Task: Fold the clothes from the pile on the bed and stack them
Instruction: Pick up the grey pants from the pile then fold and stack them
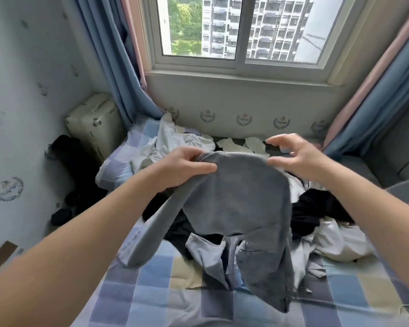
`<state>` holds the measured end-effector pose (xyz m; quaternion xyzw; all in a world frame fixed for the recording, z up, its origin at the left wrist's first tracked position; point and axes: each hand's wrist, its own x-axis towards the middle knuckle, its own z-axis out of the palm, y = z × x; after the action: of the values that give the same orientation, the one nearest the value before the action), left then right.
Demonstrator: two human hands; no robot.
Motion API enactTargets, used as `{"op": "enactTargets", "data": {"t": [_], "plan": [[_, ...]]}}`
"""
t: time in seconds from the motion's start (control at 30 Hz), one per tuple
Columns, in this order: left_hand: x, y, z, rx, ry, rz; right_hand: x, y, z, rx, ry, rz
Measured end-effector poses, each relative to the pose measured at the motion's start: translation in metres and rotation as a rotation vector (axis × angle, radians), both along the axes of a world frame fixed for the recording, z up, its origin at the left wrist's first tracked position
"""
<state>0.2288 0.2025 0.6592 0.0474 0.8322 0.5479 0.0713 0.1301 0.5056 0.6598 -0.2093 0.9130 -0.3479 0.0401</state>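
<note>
Over the middle of the bed: a grey knitted long-sleeved top [236,199] hangs in the air, held by its upper edge, and its lower part drapes onto the clothes beneath.
Left hand: the left hand [187,166] grips the top's upper left edge, with the fingers curled over bunched cloth and the thumb lying across the front.
Right hand: the right hand [298,156] hovers at the top's upper right edge. Its fingers are spread and bent, and thumb and forefinger are apart. The thumb tip is at the cloth, but I cannot tell whether it touches.
Sleeve: one grey sleeve [146,237] trails down to the near left, its end resting on the cover.
Pile: a loose heap of unfolded clothes [335,241] lies under and beyond the top. It includes black garments [316,208] on the right, pale blue denim [208,251] near the middle, and crumpled white garments [170,142] at the far left.
Bed: a checked cover of blue, lilac and cream squares [151,291] lies under everything.
Far wall: a white-framed window [238,62] sits between blue curtains [118,67].
Far left corner: a cream hard-shell case [92,121] stands beside the bed.
</note>
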Motion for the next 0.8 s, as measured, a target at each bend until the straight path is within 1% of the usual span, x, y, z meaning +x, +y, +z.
{"op": "enactTargets", "data": {"t": [0.03,0.1,0.13,0.17,0.2,0.23,0.3,0.33,0.43,0.47,0.53,0.57,0.6,0.67,0.73,0.8], "plan": [[-0.002,0.007,0.009,-0.052,0.078,-0.043,0.011,-0.01,0.001,-0.034,-0.037,0.115],[-0.003,0.027,0.024,-0.312,0.138,-0.208,0.035,-0.033,0.0,-0.065,-0.16,0.322],[-0.002,0.035,0.026,-0.42,0.119,-0.295,0.044,-0.043,-0.003,-0.063,-0.238,0.383],[-0.001,0.04,0.026,-0.463,0.08,-0.354,0.05,-0.05,-0.007,-0.054,-0.327,0.427],[-0.001,0.04,0.023,-0.454,0.049,-0.365,0.053,-0.056,-0.013,-0.04,-0.385,0.448],[-0.001,0.037,0.02,-0.407,0.029,-0.333,0.056,-0.061,-0.017,-0.043,-0.394,0.447],[-0.002,0.026,0.013,-0.327,-0.023,-0.24,0.054,-0.06,-0.025,-0.041,-0.353,0.416],[-0.004,0.018,0.009,-0.349,-0.049,-0.215,0.052,-0.059,-0.027,-0.02,-0.337,0.404],[-0.003,-0.002,0.0,-0.64,-0.113,-0.228,0.047,-0.049,-0.025,-0.068,-0.311,0.355],[-0.003,-0.011,-0.005,-0.694,-0.155,-0.235,0.043,-0.04,-0.024,-0.119,-0.308,0.32],[0.003,-0.031,-0.016,-0.705,-0.244,-0.216,0.032,-0.014,-0.024,-0.234,-0.309,0.226],[0.007,-0.039,-0.021,-0.658,-0.276,-0.192,0.027,0.0,-0.023,-0.298,-0.323,0.169],[0.009,-0.046,-0.027,-0.563,-0.302,-0.157,0.024,0.012,-0.023,-0.347,-0.333,0.109],[0.013,-0.048,-0.037,-0.254,-0.313,-0.061,0.017,0.027,-0.03,-0.336,-0.301,-0.013],[0.014,-0.035,-0.038,0.026,-0.205,0.037,0.013,0.029,-0.041,-0.237,-0.221,-0.08],[0.012,-0.014,-0.027,0.216,-0.071,0.113,0.025,0.016,-0.045,-0.189,-0.23,-0.045]]}}
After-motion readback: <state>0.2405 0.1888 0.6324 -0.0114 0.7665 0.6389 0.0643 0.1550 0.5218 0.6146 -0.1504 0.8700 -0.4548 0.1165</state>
